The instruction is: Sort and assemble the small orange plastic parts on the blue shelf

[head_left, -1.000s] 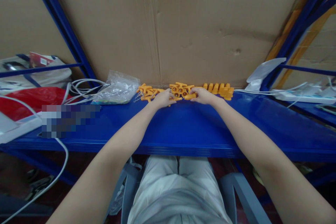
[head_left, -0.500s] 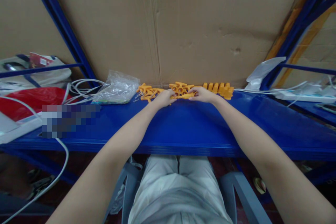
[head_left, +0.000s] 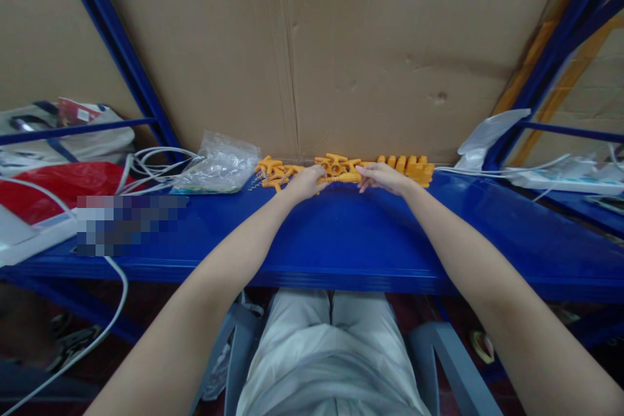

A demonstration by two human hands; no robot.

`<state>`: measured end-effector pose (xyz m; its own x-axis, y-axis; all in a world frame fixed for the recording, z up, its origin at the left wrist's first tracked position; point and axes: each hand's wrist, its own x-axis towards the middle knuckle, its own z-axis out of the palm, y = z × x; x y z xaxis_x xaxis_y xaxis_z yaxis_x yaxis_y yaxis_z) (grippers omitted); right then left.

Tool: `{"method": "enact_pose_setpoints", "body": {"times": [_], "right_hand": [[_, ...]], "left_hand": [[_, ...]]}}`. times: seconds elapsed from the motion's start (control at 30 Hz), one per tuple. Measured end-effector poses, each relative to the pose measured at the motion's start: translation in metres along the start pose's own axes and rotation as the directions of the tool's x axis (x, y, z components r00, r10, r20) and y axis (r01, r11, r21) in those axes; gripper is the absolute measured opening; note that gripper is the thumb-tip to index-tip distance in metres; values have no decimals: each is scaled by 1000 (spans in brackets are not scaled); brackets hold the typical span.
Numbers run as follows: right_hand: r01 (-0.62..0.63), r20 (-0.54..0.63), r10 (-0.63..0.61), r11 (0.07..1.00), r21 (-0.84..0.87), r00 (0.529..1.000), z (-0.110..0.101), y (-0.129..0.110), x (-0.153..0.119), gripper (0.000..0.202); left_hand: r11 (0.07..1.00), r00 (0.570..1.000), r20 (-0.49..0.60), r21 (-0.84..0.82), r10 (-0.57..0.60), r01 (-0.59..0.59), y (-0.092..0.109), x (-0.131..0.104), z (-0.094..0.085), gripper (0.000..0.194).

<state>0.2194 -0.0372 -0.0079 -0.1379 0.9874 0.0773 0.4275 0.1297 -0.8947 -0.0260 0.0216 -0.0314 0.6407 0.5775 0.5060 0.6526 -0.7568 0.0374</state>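
Note:
My left hand (head_left: 308, 183) is closed around one end of a ribbed orange plastic piece (head_left: 345, 178), which lies level and points right. At its other end, my right hand (head_left: 385, 177) has its fingers stretched and apart, very near the tip; whether they touch it I cannot tell. Left of my left hand lies a pile of orange T-shaped handles (head_left: 269, 166) with thin metal spirals, like corkscrews. Behind the held piece are orange parts with round openings (head_left: 336, 168). Beyond my right hand, several orange pieces (head_left: 414, 168) stand packed in rows.
The blue table (head_left: 341, 234) backs onto a cardboard wall (head_left: 370, 65). On the left are a clear plastic bag (head_left: 219, 166), coiled white cables (head_left: 153, 166) and a red bag (head_left: 63, 185). A power strip (head_left: 560, 177) and white packaging (head_left: 487, 136) are at the right.
My right hand's fingers have loosened from around the end of the orange piece and straightened, with the hand slightly further right. My left hand keeps its grip in nearly the same place.

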Motion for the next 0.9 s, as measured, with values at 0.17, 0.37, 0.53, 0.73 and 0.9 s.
{"method": "enact_pose_setpoints", "body": {"times": [0.17, 0.37, 0.53, 0.73, 0.9], "right_hand": [[-50, 27, 49, 998, 35, 998, 1, -3, -4, 23], [-31, 93, 20, 993, 118, 995, -8, 0, -3, 33], [-23, 81, 21, 1000, 21, 996, -5, 1, -2, 25], [-15, 86, 20, 999, -50, 996, -4, 6, -1, 57], [-6, 92, 7, 1000, -3, 996, -7, 7, -2, 46]], "left_hand": [[1000, 1000, 13, -7, -15, 15, -2, 0, 0, 9], [999, 1000, -5, -28, -27, 26, -2, 1, 3, 9], [999, 999, -25, -39, -33, 32, -3, 1, 5, 10], [997, 999, -17, -65, -43, 42, -1, 1, 3, 9], [996, 998, -21, -77, -54, 52, 0, 1, 2, 13]]}}
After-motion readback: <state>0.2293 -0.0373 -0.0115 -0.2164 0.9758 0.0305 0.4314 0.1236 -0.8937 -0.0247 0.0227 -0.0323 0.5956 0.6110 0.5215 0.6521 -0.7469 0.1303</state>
